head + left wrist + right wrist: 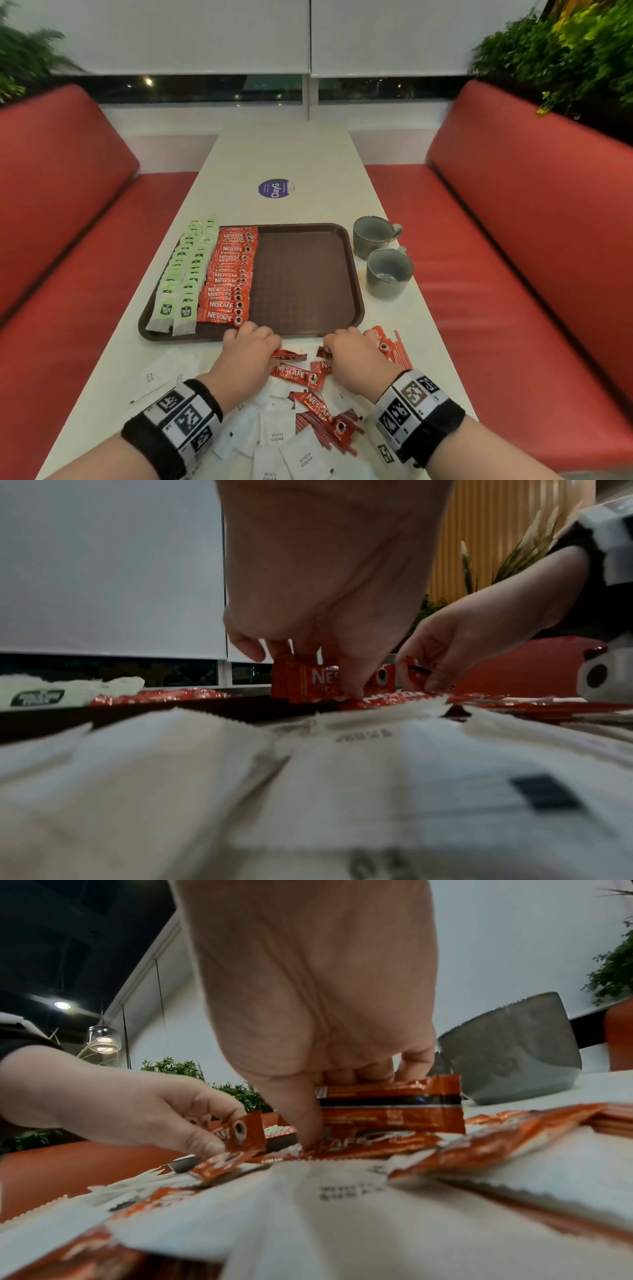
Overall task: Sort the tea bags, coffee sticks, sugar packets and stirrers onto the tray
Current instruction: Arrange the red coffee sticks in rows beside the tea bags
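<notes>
Your left hand (247, 349) and right hand (349, 353) each pinch coffee sticks (308, 684). Ahead, the tray (308, 274) holds tea and coffee rows; sugar packets (301, 459) and stirrers (399, 349) beside your wrists remain unsorted.

1. Head view: soft, even indoor light, dark window strip (205, 87) behind; benches bow at the edges.
2. Left wrist: my sugar packets (308, 791) smear into foreground blur.
3. Right wrist: ceiling lamp (61, 1005) glows, colours dim and orange, foreground soft.
</notes>
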A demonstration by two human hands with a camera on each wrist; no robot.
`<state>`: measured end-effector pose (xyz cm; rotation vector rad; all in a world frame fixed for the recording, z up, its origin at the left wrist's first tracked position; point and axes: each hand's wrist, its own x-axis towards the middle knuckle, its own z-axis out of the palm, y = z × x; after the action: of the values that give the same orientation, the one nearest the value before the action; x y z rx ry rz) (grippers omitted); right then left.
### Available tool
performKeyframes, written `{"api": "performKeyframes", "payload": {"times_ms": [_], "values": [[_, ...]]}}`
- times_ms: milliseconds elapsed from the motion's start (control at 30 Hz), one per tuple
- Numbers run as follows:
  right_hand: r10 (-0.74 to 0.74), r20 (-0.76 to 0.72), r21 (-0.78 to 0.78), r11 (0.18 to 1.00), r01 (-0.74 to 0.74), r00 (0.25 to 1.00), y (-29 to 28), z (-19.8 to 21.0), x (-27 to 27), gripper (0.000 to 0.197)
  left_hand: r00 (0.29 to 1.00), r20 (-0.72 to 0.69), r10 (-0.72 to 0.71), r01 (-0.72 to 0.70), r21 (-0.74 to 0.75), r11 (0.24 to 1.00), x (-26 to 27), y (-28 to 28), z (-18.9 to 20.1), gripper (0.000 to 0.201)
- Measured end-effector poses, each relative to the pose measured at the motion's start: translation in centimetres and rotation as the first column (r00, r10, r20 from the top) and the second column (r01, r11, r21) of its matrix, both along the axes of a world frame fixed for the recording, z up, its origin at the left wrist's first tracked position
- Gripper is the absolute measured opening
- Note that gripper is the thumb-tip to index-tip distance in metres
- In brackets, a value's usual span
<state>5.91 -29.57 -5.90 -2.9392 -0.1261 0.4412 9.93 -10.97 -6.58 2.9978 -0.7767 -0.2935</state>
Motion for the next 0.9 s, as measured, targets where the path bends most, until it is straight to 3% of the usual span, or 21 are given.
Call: {"api": "performKeyframes", "payload": {"times_ms": [167, 267, 400, 500, 567, 633, 700, 767, 867, 900], "values": [[-0.005, -0.017, 0.041, 0.999, 0.006, 1.000, -0.2, -0.1, 0.0, 0.025, 0.992, -0.046, 0.118, -0.125, -0.205, 0.971, -0.6, 1.3, 2.3, 0.002], [0.011, -0.023, 0.024, 1.000, -0.010, 1.000, -0.2, -0.3, 0.1, 0.028, 0.954, -0.224, 0.201, -0.272, -0.354, 0.895, -1.1, 3.1, 3.1, 0.010], [-0.003, 0.014, 0.070, 0.998, 0.002, 1.000, -0.6, 0.0, 0.2, 0.022, 0.927, -0.307, 0.216, -0.339, -0.441, 0.831, -2.5, 5.0, 4.0, 0.020], [-0.084, 0.082, 0.284, 0.957, 0.058, 0.993, -1.0, 1.5, 0.4, 0.012, 0.879, -0.400, 0.261, -0.463, -0.582, 0.669, -2.9, 5.5, 4.3, 0.022], [-0.175, 0.103, 0.461, 0.881, 0.109, 0.979, -0.7, 2.9, 0.8, 0.007, 0.844, -0.458, 0.279, -0.534, -0.671, 0.514, -3.0, 5.3, 4.6, 0.015], [-0.276, 0.077, 0.609, 0.774, 0.174, 0.958, -0.1, 4.3, 1.1, 0.006, 0.839, -0.459, 0.292, -0.544, -0.705, 0.454, -3.0, 4.8, 5.3, 0.007], [-0.322, 0.002, 0.745, 0.632, 0.214, 0.947, 0.8, 5.5, 1.2, 0.008, 0.848, -0.466, 0.253, -0.529, -0.722, 0.446, -3.0, 4.1, 6.1, 0.016], [-0.283, -0.095, 0.848, 0.479, 0.227, 0.954, 2.2, 6.4, 1.3, 0.008, 0.861, -0.471, 0.195, -0.502, -0.717, 0.484, -2.8, 3.7, 6.6, 0.024], [-0.077, -0.265, 0.947, 0.169, 0.274, 0.961, 5.0, 6.9, 1.4, 0.001, 0.860, -0.504, 0.080, -0.476, -0.736, 0.482, -2.7, 3.8, 7.2, 0.011], [-0.027, -0.284, 0.953, 0.101, 0.285, 0.959, 6.0, 6.9, 1.4, 0.005, 0.855, -0.518, 0.041, -0.476, -0.749, 0.462, -2.9, 4.1, 7.4, 0.010]]}}
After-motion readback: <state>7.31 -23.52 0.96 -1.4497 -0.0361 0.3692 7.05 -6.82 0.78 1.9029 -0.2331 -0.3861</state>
